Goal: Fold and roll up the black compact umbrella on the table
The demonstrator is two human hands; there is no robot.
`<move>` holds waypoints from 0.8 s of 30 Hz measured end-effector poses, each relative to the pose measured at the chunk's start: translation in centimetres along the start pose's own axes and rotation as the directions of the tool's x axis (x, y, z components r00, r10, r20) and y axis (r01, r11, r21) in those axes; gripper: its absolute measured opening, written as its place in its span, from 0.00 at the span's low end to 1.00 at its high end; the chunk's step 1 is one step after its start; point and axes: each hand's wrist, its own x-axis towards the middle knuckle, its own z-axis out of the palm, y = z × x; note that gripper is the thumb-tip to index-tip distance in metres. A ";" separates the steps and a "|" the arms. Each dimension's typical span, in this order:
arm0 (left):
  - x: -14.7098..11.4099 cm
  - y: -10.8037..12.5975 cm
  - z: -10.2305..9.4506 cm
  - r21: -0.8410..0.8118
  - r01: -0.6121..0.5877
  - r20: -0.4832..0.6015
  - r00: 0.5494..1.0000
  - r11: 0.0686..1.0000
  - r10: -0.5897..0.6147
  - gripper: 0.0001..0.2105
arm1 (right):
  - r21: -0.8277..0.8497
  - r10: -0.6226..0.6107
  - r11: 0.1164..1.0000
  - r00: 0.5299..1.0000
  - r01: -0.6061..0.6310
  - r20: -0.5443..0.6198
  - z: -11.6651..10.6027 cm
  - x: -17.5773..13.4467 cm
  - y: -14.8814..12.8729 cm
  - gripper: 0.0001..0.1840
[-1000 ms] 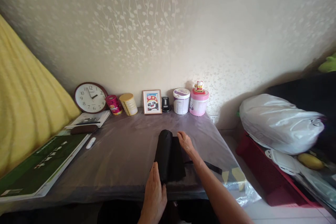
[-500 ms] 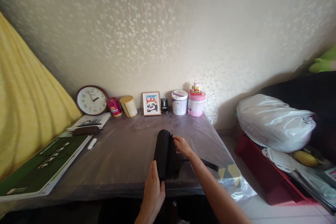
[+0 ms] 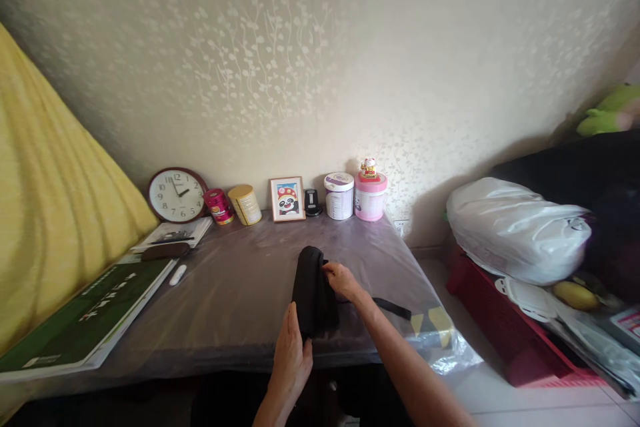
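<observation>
A black rolled bundle of fabric [image 3: 307, 287] lies lengthwise on the table, pointing away from me. My left hand [image 3: 293, 350] cups its near left end, thumb at the close end and fingers along the side. On the other side, my right hand [image 3: 343, 280] is closed in a pinch on the loose right edge of the same fabric. A black strap [image 3: 393, 307] trails from beneath my right forearm onto the tabletop. Exactly what kind of item the fabric is, I cannot tell.
Plastic film covers the table [image 3: 225, 307]. Along the wall stand a clock [image 3: 176, 197], tins, a panda picture [image 3: 287, 200] and two tubs. A green book [image 3: 85, 320] lies left. Beyond the right edge sits a red crate [image 3: 493, 320] under a white bag [image 3: 520, 230].
My right hand has moved slightly left, bringing the fabric's loose edge closer to the roll. My left hand keeps its place at the near end. The view has shifted a little.
</observation>
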 end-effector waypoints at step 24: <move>0.3 0.2 -0.1 -0.030 0.006 -0.002 1.000 1.000 -0.006 0.32 | -0.245 -0.120 0.965 0.989 0.096 -0.086 0.0 -0.6 -0.8 0.20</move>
